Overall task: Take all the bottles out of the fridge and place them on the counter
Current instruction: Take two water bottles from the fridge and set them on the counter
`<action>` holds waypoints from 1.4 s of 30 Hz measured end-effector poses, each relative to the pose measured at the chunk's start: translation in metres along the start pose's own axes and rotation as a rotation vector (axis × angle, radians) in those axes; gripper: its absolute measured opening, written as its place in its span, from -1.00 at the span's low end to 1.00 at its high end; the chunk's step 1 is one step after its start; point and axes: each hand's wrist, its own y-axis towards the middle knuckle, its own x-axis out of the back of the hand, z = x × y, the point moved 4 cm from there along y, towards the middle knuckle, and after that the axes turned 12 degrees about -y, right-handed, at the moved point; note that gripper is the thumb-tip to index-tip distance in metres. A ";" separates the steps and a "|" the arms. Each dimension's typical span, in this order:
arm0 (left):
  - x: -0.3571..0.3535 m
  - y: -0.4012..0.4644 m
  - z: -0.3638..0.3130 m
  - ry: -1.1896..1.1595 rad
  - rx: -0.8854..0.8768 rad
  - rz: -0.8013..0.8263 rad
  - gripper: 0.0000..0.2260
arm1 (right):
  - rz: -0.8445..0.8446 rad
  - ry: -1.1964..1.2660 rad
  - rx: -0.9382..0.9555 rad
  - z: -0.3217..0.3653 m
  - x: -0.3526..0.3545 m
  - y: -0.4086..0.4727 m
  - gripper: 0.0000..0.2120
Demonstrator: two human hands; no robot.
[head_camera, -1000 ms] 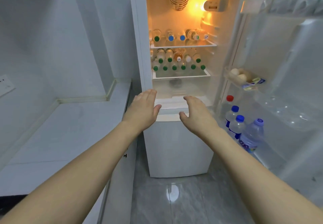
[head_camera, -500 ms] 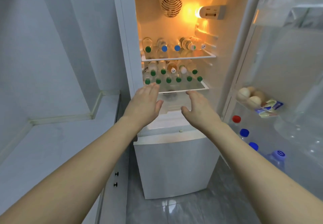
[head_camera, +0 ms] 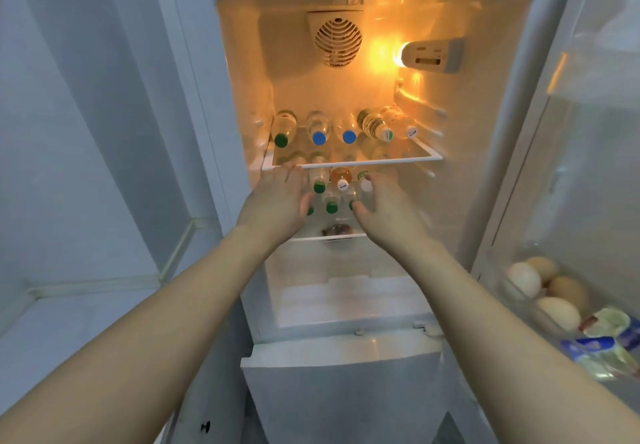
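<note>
The open fridge holds bottles lying on their sides on two shelves. The upper shelf carries several: a green-capped bottle, two blue-capped bottles, and others to the right. The lower shelf carries more bottles, mostly green-capped, one amber with a white cap. My left hand and my right hand reach in at the lower shelf with fingers extended, in front of the bottles there. Neither hand holds anything. Both hands hide part of the lower row.
A white counter lies to the left of the fridge, against tiled walls. The fridge door stands open on the right, with eggs and small packets in its rack. A closed freezer drawer sits below.
Both hands have moved forward and up, from in front of the drawer to the lower bottle shelf. The view has closed in on the fridge; the door's lower bottles have left the frame.
</note>
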 end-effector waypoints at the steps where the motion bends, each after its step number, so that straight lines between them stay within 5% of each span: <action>1: -0.001 0.010 0.003 0.010 0.010 -0.012 -0.73 | -0.006 0.037 0.002 -0.002 0.000 0.011 -0.62; 7: -0.012 0.057 0.020 0.015 0.090 -0.039 -0.71 | -0.030 0.117 -0.057 -0.010 -0.013 0.064 -0.54; 21: -0.079 0.169 0.064 -0.181 0.330 0.030 -0.67 | -0.048 -0.152 -0.075 -0.026 -0.065 0.196 -0.60; 28: -0.103 0.202 0.080 -0.067 0.395 -0.039 -0.54 | 0.017 -0.242 -0.206 -0.038 -0.096 0.238 -0.46; 42: -0.125 0.226 0.095 0.189 0.420 -0.122 -0.55 | -0.108 -0.494 -0.128 -0.050 -0.116 0.272 -0.57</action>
